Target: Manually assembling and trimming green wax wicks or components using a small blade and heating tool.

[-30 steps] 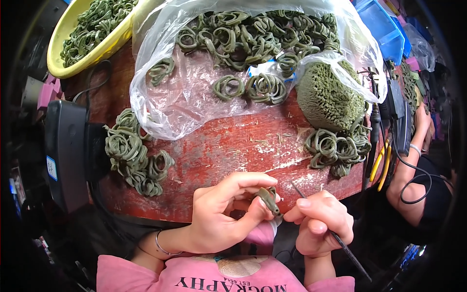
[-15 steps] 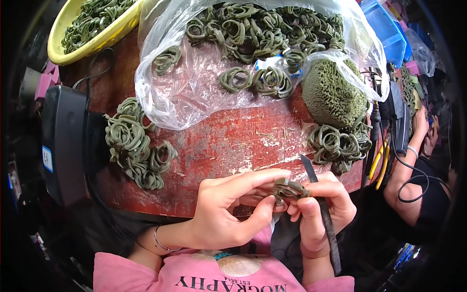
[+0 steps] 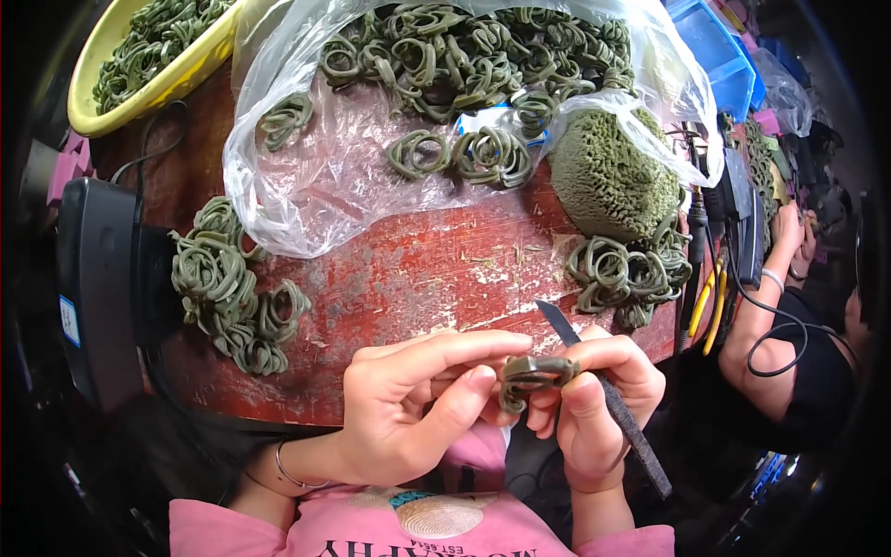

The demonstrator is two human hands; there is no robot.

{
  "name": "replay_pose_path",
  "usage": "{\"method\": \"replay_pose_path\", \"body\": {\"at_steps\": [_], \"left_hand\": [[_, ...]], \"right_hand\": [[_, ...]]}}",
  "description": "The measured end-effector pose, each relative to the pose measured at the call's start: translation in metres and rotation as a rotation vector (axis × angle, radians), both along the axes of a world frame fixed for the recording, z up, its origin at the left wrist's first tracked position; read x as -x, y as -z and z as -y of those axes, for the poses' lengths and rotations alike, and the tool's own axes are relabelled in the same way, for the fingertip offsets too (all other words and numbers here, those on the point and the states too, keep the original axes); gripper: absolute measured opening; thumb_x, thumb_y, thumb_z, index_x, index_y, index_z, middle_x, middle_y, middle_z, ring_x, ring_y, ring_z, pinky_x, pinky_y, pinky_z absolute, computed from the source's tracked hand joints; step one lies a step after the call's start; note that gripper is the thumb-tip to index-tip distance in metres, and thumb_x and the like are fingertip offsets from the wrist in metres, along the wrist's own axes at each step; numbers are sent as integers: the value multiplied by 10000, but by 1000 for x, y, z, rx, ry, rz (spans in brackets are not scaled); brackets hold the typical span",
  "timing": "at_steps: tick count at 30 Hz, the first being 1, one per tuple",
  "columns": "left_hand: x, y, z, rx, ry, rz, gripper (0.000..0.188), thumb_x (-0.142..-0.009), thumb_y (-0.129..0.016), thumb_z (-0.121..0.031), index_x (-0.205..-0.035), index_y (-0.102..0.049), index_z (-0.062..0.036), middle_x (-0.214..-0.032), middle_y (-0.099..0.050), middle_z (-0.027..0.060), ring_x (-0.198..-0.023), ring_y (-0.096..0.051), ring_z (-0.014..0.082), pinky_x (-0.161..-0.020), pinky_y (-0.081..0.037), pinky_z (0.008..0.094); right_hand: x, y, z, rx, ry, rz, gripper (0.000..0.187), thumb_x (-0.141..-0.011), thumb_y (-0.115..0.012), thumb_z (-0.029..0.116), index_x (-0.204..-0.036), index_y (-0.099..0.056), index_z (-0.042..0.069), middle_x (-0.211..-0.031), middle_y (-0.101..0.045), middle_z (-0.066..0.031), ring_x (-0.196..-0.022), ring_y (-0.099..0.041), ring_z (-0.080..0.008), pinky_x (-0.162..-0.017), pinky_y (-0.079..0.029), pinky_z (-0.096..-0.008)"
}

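Note:
My right hand (image 3: 608, 399) pinches a dark green ring-shaped piece (image 3: 538, 371) made of several curved bands between thumb and forefinger. In the same hand is a flat dark knife-like tool (image 3: 624, 418), its slanted tip pointing up and left past the fingers, its rough end down toward the wrist. My left hand (image 3: 418, 390) is just left of the piece, forefinger stretched along its far side, thumb apart from it; it appears to hold nothing. Its lower fingers are partly hidden. Both hands are at the near edge of a worn red table (image 3: 418, 278).
Similar green pieces form a left cluster (image 3: 223, 288), a right cluster (image 3: 631, 274) and a big heap (image 3: 483, 56) on a clear plastic bag (image 3: 278, 200). Nearby are a rough green block (image 3: 613, 176), a yellow basin (image 3: 93, 116), a black box (image 3: 102, 288), yellow-handled pliers (image 3: 707, 306) and another person's arm (image 3: 766, 316).
My left thumb has drawn back from the green piece, which stays in my right hand. The tool has tilted, its lower end swinging right. The whole view has shifted slightly.

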State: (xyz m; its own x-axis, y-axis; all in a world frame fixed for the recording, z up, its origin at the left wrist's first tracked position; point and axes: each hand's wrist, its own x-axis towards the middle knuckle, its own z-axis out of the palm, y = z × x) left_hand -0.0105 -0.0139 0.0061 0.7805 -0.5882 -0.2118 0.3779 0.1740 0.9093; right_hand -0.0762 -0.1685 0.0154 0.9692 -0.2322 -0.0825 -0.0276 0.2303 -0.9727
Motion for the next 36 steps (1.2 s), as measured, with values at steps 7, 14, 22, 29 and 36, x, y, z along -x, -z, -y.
{"method": "replay_pose_path", "body": {"at_steps": [7,14,22,29,36], "left_hand": [[2,9,4,52,-115,256,261,-865,-526,-166,-970,-597,61,-917,-557,153,-722,-571,146,-638,-471,231],[3,7,1,107,-104,96,170,-763,-612,58,-931,-600,77,-953,-547,130,-770,-585,134,-662,-504,222],[7,9,7,150,-183,-28,155,-797,-572,3,-903,-467,43,-892,-557,199,-648,-612,193,-553,-518,244],[6,19,3,329,-116,-6,194,-783,-538,113,-970,-487,100,-1010,-550,191,-896,-591,201,-775,-522,287],[7,14,4,228,-176,-104,168,-750,-600,100,-909,-546,89,-956,-577,136,-839,-606,156,-714,-520,233]], "right_hand": [[-2,-4,1,103,18,-27,111,-802,-587,23,-860,-559,-68,-682,-558,-106,-551,-502,-106,-494,-398,-209],[-2,2,3,131,-12,-35,170,-786,-596,21,-921,-563,-77,-707,-561,-103,-592,-514,-107,-530,-411,-211],[24,16,-10,298,308,167,318,-912,-431,198,-1078,-445,-73,-680,-619,-157,-474,-537,-137,-444,-455,-221],[28,24,-6,322,220,124,355,-930,-379,333,-950,-454,-13,-569,-610,-128,-420,-523,-124,-392,-412,-213],[23,31,-12,301,259,128,355,-912,-394,384,-887,-374,30,-495,-569,-128,-407,-534,-145,-380,-412,-225]]}}
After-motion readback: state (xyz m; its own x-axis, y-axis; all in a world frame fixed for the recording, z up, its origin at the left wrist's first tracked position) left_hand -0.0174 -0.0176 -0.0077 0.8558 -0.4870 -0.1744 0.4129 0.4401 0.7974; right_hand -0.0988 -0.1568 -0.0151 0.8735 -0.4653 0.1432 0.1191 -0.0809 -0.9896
